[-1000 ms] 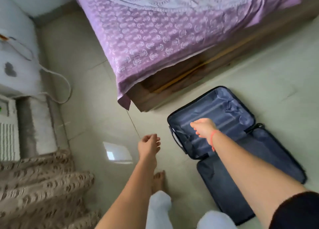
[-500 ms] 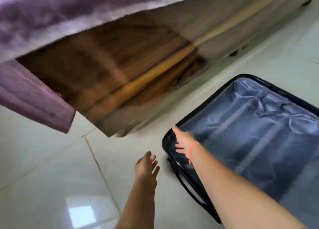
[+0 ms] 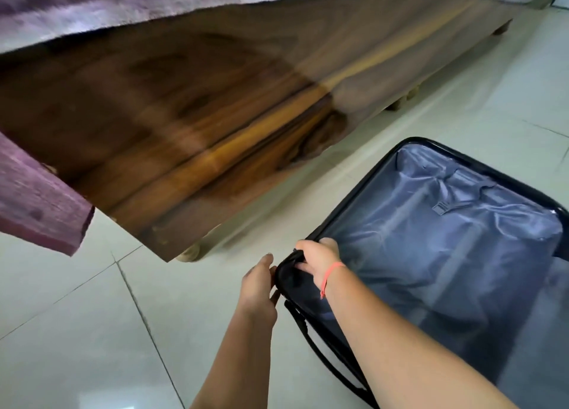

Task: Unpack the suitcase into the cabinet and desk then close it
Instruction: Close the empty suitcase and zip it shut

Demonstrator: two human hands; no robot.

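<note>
A dark suitcase (image 3: 437, 242) lies open on the floor at the right, its blue-grey lining showing and nothing inside the visible half. My right hand (image 3: 317, 259), with a pink band at the wrist, grips the near left corner of the suitcase rim, fingers curled over its edge. My left hand (image 3: 257, 280) is against the outside of that same corner, fingers touching the black shell. A black side handle (image 3: 303, 325) runs along the suitcase edge below the hands.
A wooden bed frame (image 3: 197, 137) with a purple sheet (image 3: 40, 205) hanging off it stands right behind the suitcase, on small feet. Pale floor tiles (image 3: 92, 331) spread to the left and front.
Both hands have reached the suitcase's near corner: the right hand went from hovering over the lining to gripping the rim, the left moved right onto the shell. The camera dropped closer.
</note>
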